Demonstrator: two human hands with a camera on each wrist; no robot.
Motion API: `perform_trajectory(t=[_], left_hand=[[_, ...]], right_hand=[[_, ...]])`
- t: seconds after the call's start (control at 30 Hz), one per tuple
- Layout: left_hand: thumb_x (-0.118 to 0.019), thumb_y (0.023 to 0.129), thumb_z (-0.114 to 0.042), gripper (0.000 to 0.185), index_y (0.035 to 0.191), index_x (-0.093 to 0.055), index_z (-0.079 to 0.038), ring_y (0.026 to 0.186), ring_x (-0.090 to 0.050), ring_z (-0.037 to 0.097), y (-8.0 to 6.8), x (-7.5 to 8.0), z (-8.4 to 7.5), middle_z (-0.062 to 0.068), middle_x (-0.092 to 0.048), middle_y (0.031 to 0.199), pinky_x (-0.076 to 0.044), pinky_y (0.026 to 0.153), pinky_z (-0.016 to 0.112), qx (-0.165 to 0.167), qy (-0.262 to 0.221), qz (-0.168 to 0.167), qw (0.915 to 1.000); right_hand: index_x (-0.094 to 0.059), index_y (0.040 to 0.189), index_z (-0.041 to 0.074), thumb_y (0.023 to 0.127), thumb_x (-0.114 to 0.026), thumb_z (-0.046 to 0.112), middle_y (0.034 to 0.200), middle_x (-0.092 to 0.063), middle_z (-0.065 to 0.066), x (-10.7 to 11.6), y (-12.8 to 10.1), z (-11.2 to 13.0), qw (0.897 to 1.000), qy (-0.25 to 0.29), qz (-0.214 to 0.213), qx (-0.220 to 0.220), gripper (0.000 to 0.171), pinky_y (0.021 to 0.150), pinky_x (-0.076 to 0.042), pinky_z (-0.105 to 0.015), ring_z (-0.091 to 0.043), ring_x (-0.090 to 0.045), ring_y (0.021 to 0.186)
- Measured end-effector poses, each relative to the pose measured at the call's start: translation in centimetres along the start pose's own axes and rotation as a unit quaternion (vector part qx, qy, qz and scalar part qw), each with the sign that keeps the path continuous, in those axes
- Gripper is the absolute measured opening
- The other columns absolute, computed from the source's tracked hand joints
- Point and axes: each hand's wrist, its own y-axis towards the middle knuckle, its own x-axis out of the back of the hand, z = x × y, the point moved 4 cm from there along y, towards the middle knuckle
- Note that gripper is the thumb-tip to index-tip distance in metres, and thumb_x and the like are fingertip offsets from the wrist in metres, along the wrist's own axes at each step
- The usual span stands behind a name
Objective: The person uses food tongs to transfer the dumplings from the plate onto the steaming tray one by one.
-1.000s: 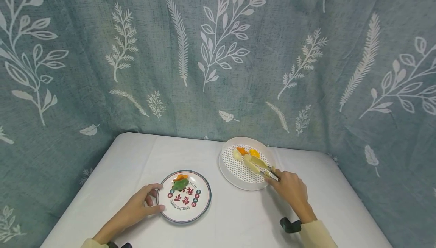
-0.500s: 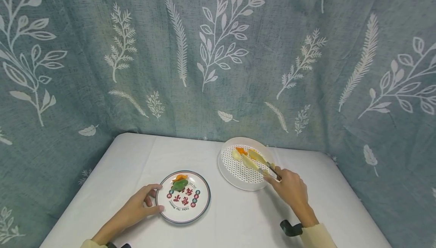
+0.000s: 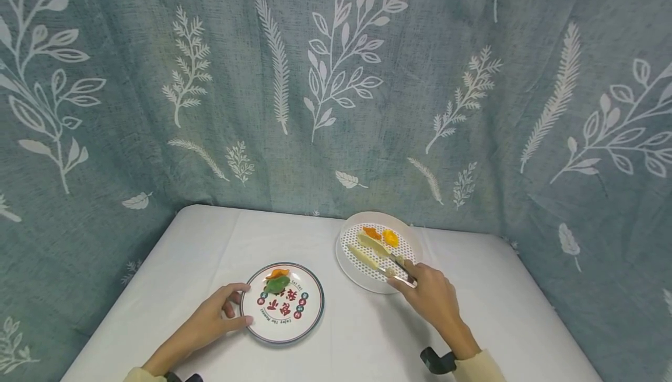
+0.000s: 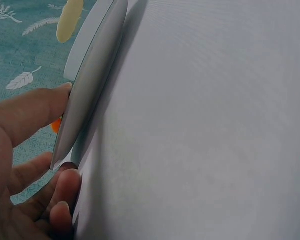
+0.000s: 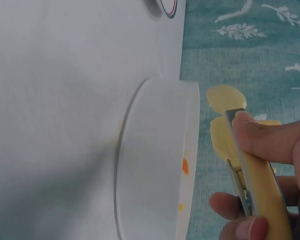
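My left hand holds a round white plate by its left rim, thumb and forefinger set apart along the edge. Seen from the left wrist, the plate is side-on, with some fingers curled near its underside. On the plate lie a green piece and an orange piece, like cut vegetables. My right hand grips metal tongs with pale yellow tips, spread apart over a white round strainer. In it sit an orange piece and a yellow piece. One tong arm mostly hides a pale piece.
A white cloth covers the table. Behind it and along both sides hangs a blue-green leaf-print curtain, close to the strainer's far side. Each wrist carries a dark camera mount.
My right hand has moved left and slightly nearer, swinging the spread tongs from the yellow piece toward the pale piece at the strainer's left. The left hand and plate have stayed put.
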Motion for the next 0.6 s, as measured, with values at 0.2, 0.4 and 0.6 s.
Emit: perform_trajectory(t=[0.2,0.4,0.6], left_hand=[[-0.094,0.071,-0.037,0.081,0.14,-0.058,-0.015,0.087,-0.05,0.018,0.0,-0.1,0.2,0.001,-0.059,0.113,-0.043,0.069,0.033,0.007,-0.01,0.002,0.9999],[-0.093,0.072,-0.04,0.081,0.141,-0.057,-0.014,0.087,-0.05,0.018,-0.1,-0.1,0.1,0.002,-0.059,0.114,-0.042,0.069,0.033,0.003,-0.014,0.003,0.9999],[-0.093,0.073,-0.036,0.08,0.141,-0.058,-0.014,0.087,-0.05,0.018,-0.1,-0.1,0.1,0.002,-0.059,0.114,-0.043,0.07,0.033,0.004,-0.013,0.004,0.9999]], right_hand=[[-0.072,0.129,0.008,0.082,-0.085,0.047,0.077,-0.06,0.004,-0.7,-0.7,1.5,1.0,0.009,-0.006,0.017,0.062,0.052,-0.038,-0.031,-0.013,-0.046,0.063],[-0.075,0.125,0.009,0.078,-0.088,0.045,0.076,-0.062,0.007,-1.0,-1.0,3.1,0.999,0.02,-0.015,0.041,0.06,0.051,-0.037,-0.028,-0.009,-0.044,0.061],[-0.076,0.123,0.01,0.078,-0.088,0.045,0.074,-0.059,0.009,-1.7,-1.3,4.2,0.998,0.026,0.001,0.05,0.059,0.05,-0.036,-0.026,-0.008,-0.041,0.06]])
